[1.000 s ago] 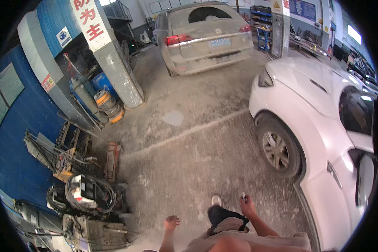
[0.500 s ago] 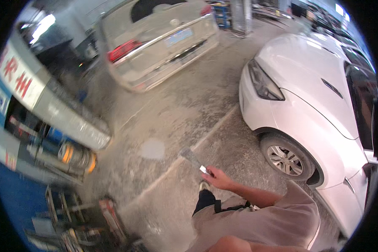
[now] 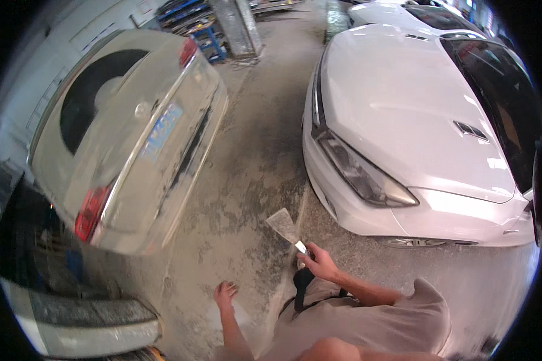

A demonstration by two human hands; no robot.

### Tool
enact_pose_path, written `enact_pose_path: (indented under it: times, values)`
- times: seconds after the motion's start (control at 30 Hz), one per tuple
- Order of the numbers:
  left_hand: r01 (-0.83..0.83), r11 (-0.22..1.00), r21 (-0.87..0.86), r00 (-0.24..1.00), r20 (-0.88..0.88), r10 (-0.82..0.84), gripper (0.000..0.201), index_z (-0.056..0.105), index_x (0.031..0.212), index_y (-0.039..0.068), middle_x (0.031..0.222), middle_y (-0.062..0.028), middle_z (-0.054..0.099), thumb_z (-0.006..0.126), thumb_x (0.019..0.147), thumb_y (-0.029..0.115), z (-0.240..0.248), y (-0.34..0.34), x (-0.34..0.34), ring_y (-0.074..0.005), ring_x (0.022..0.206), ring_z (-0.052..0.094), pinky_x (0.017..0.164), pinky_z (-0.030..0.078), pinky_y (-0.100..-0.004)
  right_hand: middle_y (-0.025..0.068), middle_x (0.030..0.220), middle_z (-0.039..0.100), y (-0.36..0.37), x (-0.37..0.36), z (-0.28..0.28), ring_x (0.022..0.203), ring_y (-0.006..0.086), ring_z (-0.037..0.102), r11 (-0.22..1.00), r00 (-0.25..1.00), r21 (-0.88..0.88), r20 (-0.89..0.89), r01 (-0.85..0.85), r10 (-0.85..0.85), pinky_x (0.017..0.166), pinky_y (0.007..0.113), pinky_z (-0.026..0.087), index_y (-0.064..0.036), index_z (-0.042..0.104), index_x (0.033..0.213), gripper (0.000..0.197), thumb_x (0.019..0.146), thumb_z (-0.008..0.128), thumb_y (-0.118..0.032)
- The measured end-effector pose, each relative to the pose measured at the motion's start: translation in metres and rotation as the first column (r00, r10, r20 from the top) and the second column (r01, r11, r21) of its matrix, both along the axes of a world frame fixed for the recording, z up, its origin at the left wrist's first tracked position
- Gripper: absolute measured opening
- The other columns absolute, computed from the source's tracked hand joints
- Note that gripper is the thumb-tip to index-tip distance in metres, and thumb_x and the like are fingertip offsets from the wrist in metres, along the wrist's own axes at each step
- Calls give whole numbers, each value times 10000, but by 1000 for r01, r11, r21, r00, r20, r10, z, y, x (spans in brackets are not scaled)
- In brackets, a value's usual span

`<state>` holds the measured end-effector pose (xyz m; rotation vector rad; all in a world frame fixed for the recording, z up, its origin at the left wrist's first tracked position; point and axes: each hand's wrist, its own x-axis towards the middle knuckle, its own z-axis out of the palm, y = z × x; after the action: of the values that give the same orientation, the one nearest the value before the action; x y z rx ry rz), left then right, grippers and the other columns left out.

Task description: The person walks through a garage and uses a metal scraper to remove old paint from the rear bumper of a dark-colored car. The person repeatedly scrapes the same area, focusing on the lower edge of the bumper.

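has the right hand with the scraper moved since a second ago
Yes: the right hand has gone forward along the white car, past its front wheel, toward its headlight.

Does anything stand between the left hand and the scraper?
Nothing visible does: in this view, only floor shows between the left hand and the scraper, which the right hand holds.

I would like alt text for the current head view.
The right hand holds a flat-bladed scraper above a dirty floor; the left hand holds nothing visible. A white car stands at right, a dusty car at left.
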<state>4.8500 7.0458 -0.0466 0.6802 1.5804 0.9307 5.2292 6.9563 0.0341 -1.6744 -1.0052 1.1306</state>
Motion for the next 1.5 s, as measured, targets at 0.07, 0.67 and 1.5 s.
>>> enact_pose_path:
  times: [0.07,0.67,1.5]
  values:
    - [207,977,47,978,21,-208,376,568,1235,-39,1042,-178,688,572,1005,259,57,71,70,-277,881,694,762,583,-391,80,819,633,80,10,23,721,129,563,1000,998,-8,-59,10,-10,646,327,481,-3,572,1208,423,962,668,-333]
    - [808,516,282,542,-16,-840,419,640,1106,18,1006,-78,689,529,1025,414,148,716,436,-182,908,660,835,514,-333,203,808,679,644,175,95,699,331,682,992,976,-60,195,109,-96,636,425,518,-29,543,1207,394,991,603,-353]
    - [122,973,193,907,376,-189,267,581,904,32,787,-24,553,604,973,289,59,1549,933,-158,729,574,605,546,-334,125,643,653,1441,730,-38,606,191,657,942,741,-23,624,336,-249,566,367,509,46,687,743,422,943,639,-323]
